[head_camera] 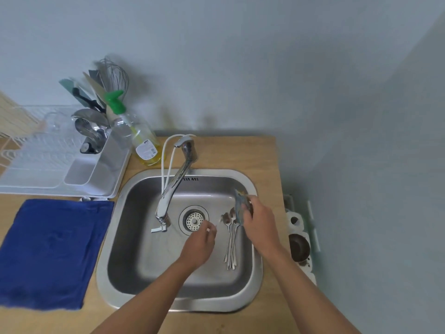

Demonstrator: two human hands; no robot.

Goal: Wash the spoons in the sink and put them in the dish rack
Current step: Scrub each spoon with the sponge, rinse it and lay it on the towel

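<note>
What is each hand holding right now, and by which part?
The right hand grips a sponge by its lower end, above the spoons in the sink. The left hand holds nothing visible.

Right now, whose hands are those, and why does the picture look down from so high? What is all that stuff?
There is one picture, taken by a camera worn on a person's head, so you see what they see when they look down. Those two bare arms are theirs.

In the middle is a metal sink with a tap and a round drain. A bunch of spoons lies on the sink floor, waiting to be washed.

The right hand grips a sponge just above the spoons. The left hand hovers over the drain; its fingers look loosely curled, with nothing clearly held.

On the wooden counter, a white dish rack sits at the back left, where clean spoons go. Beside it stands a dish soap bottle, and a blue towel lies in front.
</note>
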